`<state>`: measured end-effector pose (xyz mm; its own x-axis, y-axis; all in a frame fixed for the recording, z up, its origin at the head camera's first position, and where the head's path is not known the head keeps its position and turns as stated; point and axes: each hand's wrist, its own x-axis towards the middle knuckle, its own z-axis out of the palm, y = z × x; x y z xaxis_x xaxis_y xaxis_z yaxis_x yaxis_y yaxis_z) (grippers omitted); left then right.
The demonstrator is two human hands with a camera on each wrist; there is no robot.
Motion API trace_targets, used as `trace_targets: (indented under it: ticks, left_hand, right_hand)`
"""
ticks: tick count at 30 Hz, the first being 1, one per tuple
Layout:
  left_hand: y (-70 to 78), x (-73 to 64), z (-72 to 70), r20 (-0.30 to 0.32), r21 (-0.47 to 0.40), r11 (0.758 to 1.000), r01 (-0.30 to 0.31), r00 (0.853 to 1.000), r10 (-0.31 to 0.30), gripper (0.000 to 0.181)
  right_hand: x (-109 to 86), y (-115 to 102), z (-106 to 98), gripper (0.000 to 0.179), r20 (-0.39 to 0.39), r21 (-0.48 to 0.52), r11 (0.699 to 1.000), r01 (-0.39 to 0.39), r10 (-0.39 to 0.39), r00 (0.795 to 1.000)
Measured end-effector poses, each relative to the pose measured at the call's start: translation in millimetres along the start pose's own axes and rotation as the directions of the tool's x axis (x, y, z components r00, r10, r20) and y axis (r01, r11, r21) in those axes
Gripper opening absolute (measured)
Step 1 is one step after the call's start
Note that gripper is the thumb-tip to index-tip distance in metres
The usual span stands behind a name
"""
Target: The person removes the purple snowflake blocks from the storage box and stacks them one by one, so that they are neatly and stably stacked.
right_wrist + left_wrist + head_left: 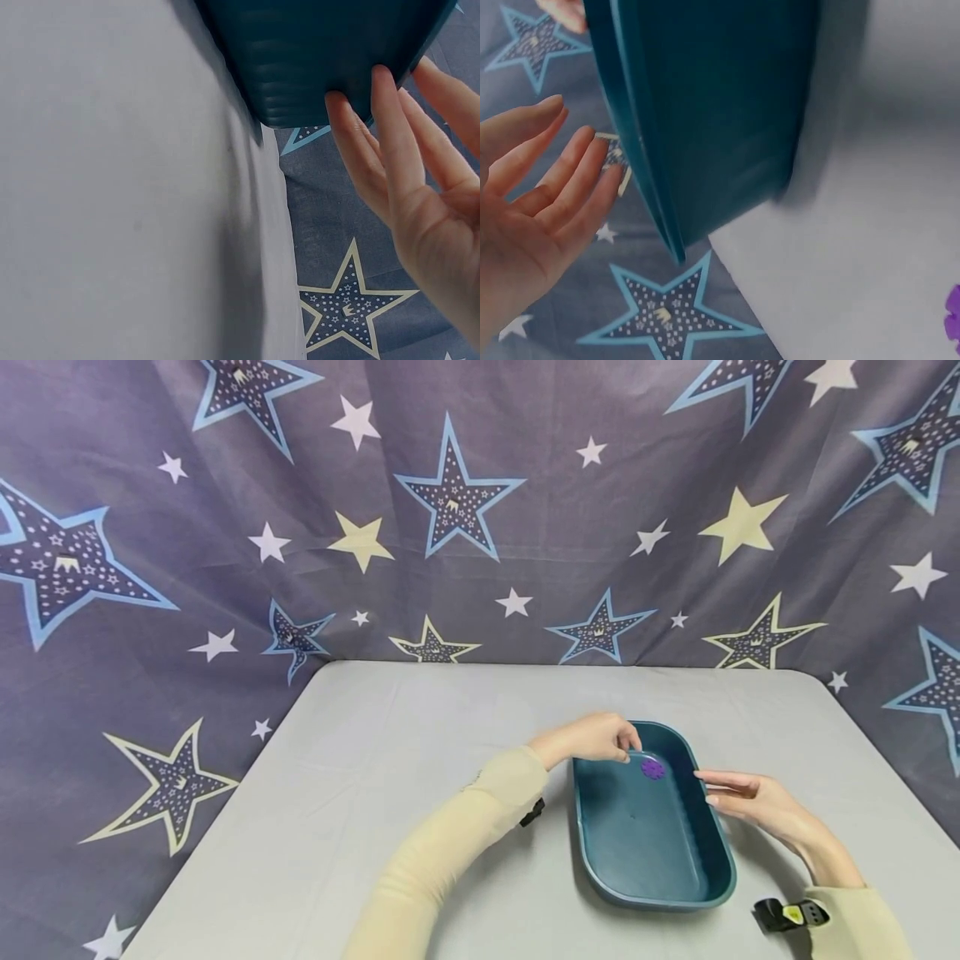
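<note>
A dark teal plastic tub (637, 860) with rounded corners sits on the table. Inside it, near the far end, lies a small purple disc (652, 768) with holes. My left hand (600, 737) is over the tub's far left rim, fingers bent loosely down beside the disc. The left wrist view shows that hand's fingers (585, 165) spread and relaxed, with nothing between them. My right hand (761, 806) touches the tub's right side at the rim. Its nearly straight fingers (386, 112) rest against the outer wall in the right wrist view.
The tub stands on a pale grey table (360, 793), right of its middle. A purple piece with a scalloped edge (952, 319) shows at the left wrist view's right border. A dark curtain with stars (525, 510) hangs behind the table.
</note>
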<state>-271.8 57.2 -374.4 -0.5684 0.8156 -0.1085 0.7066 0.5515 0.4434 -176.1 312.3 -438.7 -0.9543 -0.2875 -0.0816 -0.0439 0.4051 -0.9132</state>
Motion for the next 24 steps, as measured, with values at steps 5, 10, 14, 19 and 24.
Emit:
trace_targets:
  ticks: [5,10,14,19,24]
  left_hand:
    - [7.2,9.6,6.6,0.014,0.035,0.999,0.002,1.000,-0.003,0.023]
    - [10.8,16.7,13.2,0.025,0.035,0.999,0.014,1.000,-0.015,0.022]
    - [11.3,22.4,16.9,0.023,0.065,0.998,0.021,0.999,-0.023,0.022]
    - [12.4,30.4,19.6,0.040,0.111,0.993,0.046,0.998,-0.051,0.021]
    - [14.3,39.6,23.3,0.060,0.147,0.987,0.063,0.996,-0.072,0.022]
  right_hand:
    - [0.0,0,0,0.049,0.007,0.000,1.000,0.005,-0.005,1.000]
    - [-0.4,0,0,0.048,0.007,0.007,1.000,0.015,-0.015,1.000]
    - [-0.3,0,0,0.048,0.007,0.017,1.000,0.020,-0.020,1.000]
    - [0.1,-1,1,0.048,0.012,0.024,0.999,0.023,-0.023,1.000]
    - [0.4,0,0,0.048,0.013,0.033,0.999,0.018,-0.019,1.000]
